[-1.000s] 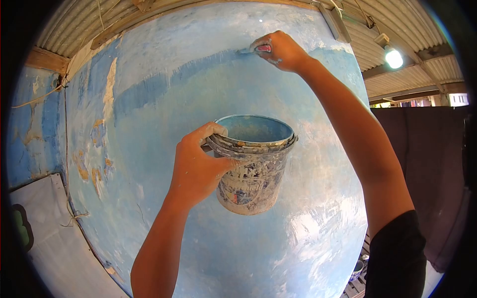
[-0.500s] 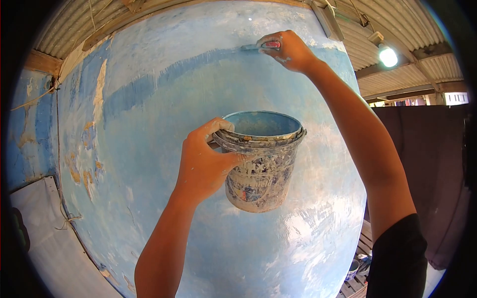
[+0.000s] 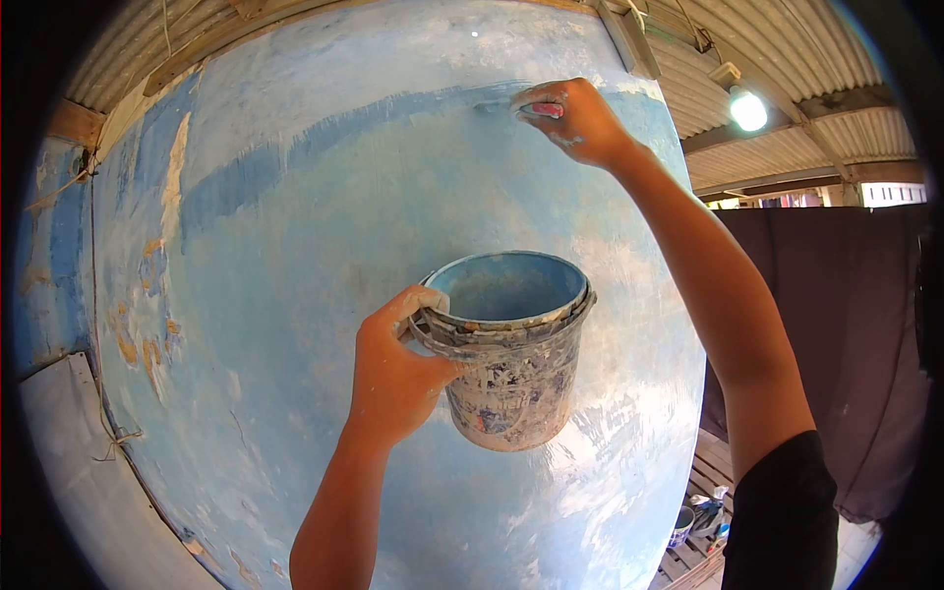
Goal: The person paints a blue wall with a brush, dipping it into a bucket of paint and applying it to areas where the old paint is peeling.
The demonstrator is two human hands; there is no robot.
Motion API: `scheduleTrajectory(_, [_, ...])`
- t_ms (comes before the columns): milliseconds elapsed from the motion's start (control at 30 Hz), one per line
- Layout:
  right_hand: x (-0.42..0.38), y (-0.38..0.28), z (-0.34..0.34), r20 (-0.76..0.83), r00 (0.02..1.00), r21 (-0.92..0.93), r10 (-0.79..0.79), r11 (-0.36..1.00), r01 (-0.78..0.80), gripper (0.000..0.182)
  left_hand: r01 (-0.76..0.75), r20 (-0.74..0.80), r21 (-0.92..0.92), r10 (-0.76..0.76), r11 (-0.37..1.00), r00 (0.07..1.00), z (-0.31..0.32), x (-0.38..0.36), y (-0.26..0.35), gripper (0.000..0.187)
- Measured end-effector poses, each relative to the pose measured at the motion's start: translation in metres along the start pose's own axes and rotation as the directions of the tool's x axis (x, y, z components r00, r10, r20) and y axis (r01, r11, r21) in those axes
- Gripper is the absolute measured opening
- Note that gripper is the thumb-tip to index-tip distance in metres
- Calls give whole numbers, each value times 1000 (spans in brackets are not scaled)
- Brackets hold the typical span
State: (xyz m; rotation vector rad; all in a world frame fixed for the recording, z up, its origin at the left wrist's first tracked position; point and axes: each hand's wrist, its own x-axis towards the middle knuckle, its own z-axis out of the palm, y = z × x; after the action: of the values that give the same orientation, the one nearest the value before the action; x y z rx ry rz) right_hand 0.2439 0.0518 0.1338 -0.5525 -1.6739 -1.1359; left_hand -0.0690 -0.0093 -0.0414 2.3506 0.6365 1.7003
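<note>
My left hand (image 3: 398,369) grips a paint-spattered bucket (image 3: 516,388) by its rim and handle, thumb side against the wall of the bucket. The bucket hangs upright in front of the wall; its inside is coated blue. Up high, my right hand (image 3: 580,123) is closed around a paintbrush (image 3: 547,109) with a red part on its handle. The brush's blue-coated end points left and meets the wall (image 3: 393,216) near the border between darker wet blue and the paler upper part. Its bristles are blurred.
Peeling, cracked paint marks the wall's left side. A lit bulb (image 3: 748,110) hangs under the corrugated roof (image 3: 777,39). At right hangs a dark curtain (image 3: 806,324). Low at right, a small bucket (image 3: 680,526) stands on wooden slats. A whitish sheet (image 3: 98,472) leans at lower left.
The right hand and brush have moved slightly down and right in view, still at the wall. The bucket has dropped lower in view, still in the left hand. The whole view has shifted a little.
</note>
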Motion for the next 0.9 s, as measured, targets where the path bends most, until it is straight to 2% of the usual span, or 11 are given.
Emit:
scheduleTrajectory(100, [-27, -17, 24, 29, 999, 19, -39, 999, 38, 23, 17, 11, -58, -16, 998, 1000, -8, -12, -2, 41])
scheduleTrajectory(200, [-76, -63, 16, 185, 980, 166, -74, 985, 43, 19, 8, -14, -22, -8, 1000, 1000, -21, -23, -6, 42])
scheduleTrajectory(233, [-87, -81, 2, 276, 958, 219, -73, 976, 12, 20, 15, -10, -29, -15, 999, 1000, -27, -28, -7, 42])
scheduleTrajectory(267, [-83, -71, 2, 366, 930, 264, -18, 961, -85, 20, 9, 6, -17, -9, 1000, 1000, -32, -4, -16, 42])
scheduleTrajectory(333, [-89, -107, -24, 547, 835, 341, 59, 895, -287, 20, 1, 15, -8, -1, 1000, 1000, -45, -29, -12, 42])
scheduleTrajectory(433, [-70, -96, -15, 626, 778, 325, 61, 886, -331, 20, 43, 34, 8, -43, 999, 998, -49, -40, -13, 43])
scheduleTrajectory(567, [-21, -71, -6, 465, 880, 189, 102, 959, -211, 22, 33, 53, 44, -36, 998, 998, -47, -54, -22, 46])
scheduleTrajectory(633, [-3, -53, 1, 217, 975, 85, -43, 996, 25, 22, 38, 60, 62, -41, 997, 997, -44, -59, -20, 47])
scheduleTrajectory(733, [-8, -48, 22, 156, 988, 31, -20, 999, 15, 22, 46, 34, 62, -48, 997, 998, -43, -66, -22, 48])
scheduleTrajectory(833, [-55, -90, 31, 288, 957, 0, -45, 999, 47, 24, 78, -52, 66, -75, 995, 996, -48, -81, -27, 48])
scheduleTrajectory(900, [-82, -121, 30, 353, 932, 105, -88, 993, 54, 28, 57, -30, 77, -55, 995, 998, -56, -89, -35, 50])
